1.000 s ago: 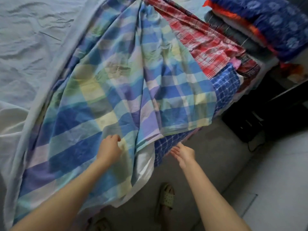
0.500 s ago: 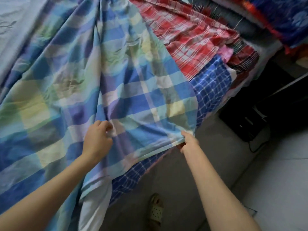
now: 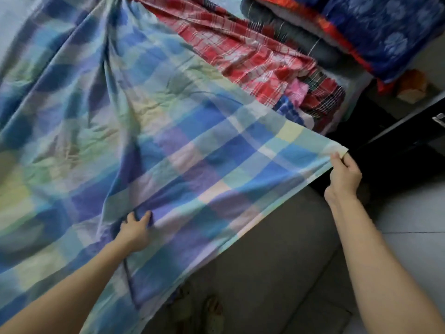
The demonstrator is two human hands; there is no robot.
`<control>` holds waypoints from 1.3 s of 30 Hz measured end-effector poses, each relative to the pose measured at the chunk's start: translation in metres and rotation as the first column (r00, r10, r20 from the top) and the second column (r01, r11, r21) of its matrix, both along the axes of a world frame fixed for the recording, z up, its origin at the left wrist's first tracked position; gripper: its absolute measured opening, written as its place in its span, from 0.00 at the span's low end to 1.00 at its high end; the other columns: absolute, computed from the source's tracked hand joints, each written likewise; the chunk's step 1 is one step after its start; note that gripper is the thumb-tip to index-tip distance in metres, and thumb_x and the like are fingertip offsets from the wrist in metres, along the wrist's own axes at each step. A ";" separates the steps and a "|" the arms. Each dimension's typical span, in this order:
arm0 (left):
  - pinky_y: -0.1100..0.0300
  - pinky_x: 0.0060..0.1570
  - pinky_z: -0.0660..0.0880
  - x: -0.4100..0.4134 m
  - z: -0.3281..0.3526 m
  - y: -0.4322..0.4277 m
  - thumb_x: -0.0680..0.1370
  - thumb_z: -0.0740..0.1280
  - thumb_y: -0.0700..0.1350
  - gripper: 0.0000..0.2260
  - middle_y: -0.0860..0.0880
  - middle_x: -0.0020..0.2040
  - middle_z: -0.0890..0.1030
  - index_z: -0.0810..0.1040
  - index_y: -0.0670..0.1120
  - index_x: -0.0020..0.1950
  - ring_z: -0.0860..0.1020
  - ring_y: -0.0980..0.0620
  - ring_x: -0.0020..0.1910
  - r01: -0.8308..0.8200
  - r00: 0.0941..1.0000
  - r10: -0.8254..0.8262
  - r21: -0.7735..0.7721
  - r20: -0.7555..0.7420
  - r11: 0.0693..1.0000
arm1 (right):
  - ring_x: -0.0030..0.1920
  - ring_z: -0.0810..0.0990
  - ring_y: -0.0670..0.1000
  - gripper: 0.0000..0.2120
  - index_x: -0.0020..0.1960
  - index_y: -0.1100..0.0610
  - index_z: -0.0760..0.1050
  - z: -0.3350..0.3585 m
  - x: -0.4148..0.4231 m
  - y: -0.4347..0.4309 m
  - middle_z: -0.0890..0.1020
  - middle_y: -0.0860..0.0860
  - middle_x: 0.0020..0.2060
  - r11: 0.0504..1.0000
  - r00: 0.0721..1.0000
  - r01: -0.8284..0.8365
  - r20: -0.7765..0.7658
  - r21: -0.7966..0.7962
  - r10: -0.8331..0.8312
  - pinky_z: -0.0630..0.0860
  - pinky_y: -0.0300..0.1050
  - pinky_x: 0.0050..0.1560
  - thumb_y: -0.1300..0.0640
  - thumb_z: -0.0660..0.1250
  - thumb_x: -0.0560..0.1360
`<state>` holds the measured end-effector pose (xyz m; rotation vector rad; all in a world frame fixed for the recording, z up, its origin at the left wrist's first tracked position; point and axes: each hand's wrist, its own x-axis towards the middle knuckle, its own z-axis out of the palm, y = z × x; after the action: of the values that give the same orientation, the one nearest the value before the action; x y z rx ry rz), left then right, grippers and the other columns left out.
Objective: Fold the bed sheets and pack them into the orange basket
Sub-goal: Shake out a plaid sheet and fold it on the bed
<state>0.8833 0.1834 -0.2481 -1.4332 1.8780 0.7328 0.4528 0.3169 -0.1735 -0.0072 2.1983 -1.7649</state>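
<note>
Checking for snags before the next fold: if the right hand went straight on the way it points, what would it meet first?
Likely the dark red checked cloth heaped at the bed's edge, beyond the corner of the blue plaid sheet that the right hand pinches; depth is unclear.

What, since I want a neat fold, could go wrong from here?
The right hand pinches only a corner of the blue plaid sheet, which may slip. The left hand grips bunched cloth mid-sheet, so the fold may go crooked. The red plaid sheet lies partly underneath and may drag along.
</note>
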 end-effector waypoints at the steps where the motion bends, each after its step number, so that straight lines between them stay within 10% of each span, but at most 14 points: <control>1: 0.50 0.68 0.62 -0.003 -0.001 0.001 0.79 0.56 0.45 0.26 0.36 0.72 0.56 0.53 0.50 0.77 0.63 0.34 0.69 0.015 1.000 -0.015 -0.001 0.018 1.000 | 0.52 0.76 0.46 0.06 0.51 0.52 0.80 0.001 -0.003 -0.004 0.79 0.49 0.53 1.000 0.998 0.007 0.059 -0.022 -0.006 0.73 0.42 0.55 0.55 0.67 0.75; 8: 0.52 0.53 0.71 -0.051 0.029 -0.021 0.78 0.61 0.48 0.13 0.39 0.57 0.74 0.73 0.41 0.58 0.75 0.37 0.55 0.069 0.982 -0.114 -0.283 -0.148 0.957 | 0.51 0.80 0.50 0.06 0.53 0.49 0.76 0.017 -0.006 -0.039 0.82 0.49 0.49 0.952 0.945 0.068 0.325 -0.300 0.035 0.78 0.45 0.50 0.53 0.65 0.77; 12: 0.48 0.45 0.72 -0.116 0.050 -0.034 0.73 0.59 0.37 0.10 0.37 0.48 0.78 0.79 0.38 0.47 0.76 0.36 0.47 0.006 0.852 -0.223 -0.418 -0.474 0.909 | 0.55 0.80 0.53 0.22 0.66 0.56 0.74 0.016 -0.002 -0.046 0.81 0.53 0.57 0.987 0.976 0.032 0.217 -0.158 0.003 0.77 0.50 0.59 0.68 0.68 0.73; 17: 0.48 0.50 0.73 -0.225 0.080 -0.054 0.76 0.64 0.37 0.09 0.39 0.50 0.79 0.81 0.39 0.53 0.75 0.36 0.50 0.090 0.677 -0.451 -0.542 -0.582 0.836 | 0.51 0.79 0.47 0.19 0.63 0.62 0.76 0.027 -0.033 -0.011 0.82 0.54 0.55 1.000 0.996 -0.008 -0.087 -0.028 0.006 0.77 0.41 0.54 0.68 0.67 0.73; 20: 0.43 0.45 0.76 -0.290 0.088 -0.073 0.71 0.66 0.35 0.11 0.37 0.49 0.80 0.80 0.39 0.53 0.76 0.35 0.46 0.196 0.558 -0.643 -0.670 -0.524 0.716 | 0.53 0.80 0.48 0.19 0.64 0.63 0.75 0.023 -0.053 0.014 0.81 0.56 0.55 1.000 0.986 -0.005 -0.165 0.030 0.010 0.76 0.43 0.58 0.69 0.67 0.73; 26: 0.51 0.64 0.64 -0.411 0.097 -0.087 0.81 0.59 0.45 0.26 0.46 0.75 0.60 0.53 0.48 0.77 0.60 0.41 0.71 0.614 0.562 -0.826 -0.643 -0.052 0.458 | 0.38 0.79 0.38 0.15 0.45 0.49 0.78 0.011 -0.075 0.015 0.83 0.40 0.35 0.997 0.994 -0.055 -0.103 -0.062 0.048 0.75 0.35 0.45 0.69 0.66 0.74; 29: 0.54 0.66 0.63 -0.448 0.087 -0.096 0.81 0.55 0.42 0.22 0.48 0.73 0.65 0.59 0.47 0.75 0.63 0.43 0.71 0.764 0.455 -0.881 -0.567 0.131 0.310 | 0.39 0.78 0.40 0.14 0.44 0.51 0.78 -0.001 -0.085 0.019 0.83 0.43 0.35 0.991 0.997 -0.080 -0.017 -0.109 0.078 0.75 0.33 0.42 0.70 0.66 0.74; 33: 0.56 0.60 0.65 -0.478 0.083 -0.107 0.78 0.57 0.38 0.14 0.46 0.59 0.79 0.75 0.44 0.61 0.74 0.45 0.61 0.813 0.452 -0.865 -0.498 0.218 0.300 | 0.38 0.79 0.44 0.11 0.43 0.55 0.78 -0.025 -0.102 0.023 0.82 0.51 0.38 0.994 0.990 -0.081 0.106 -0.080 0.089 0.76 0.38 0.41 0.70 0.66 0.74; 39: 0.50 0.61 0.58 -0.498 0.077 -0.128 0.68 0.49 0.42 0.23 0.43 0.48 0.81 0.80 0.41 0.50 0.74 0.43 0.55 0.616 0.507 -0.861 -0.677 -0.049 0.402 | 0.40 0.77 0.51 0.09 0.40 0.55 0.75 -0.074 -0.124 0.011 0.80 0.54 0.37 0.994 0.968 -0.042 0.249 0.099 0.016 0.74 0.46 0.40 0.68 0.66 0.73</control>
<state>0.3857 0.0554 -0.1713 -0.4863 2.9338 -0.0902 0.3291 0.3279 -0.2474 0.1942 2.0931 -1.5410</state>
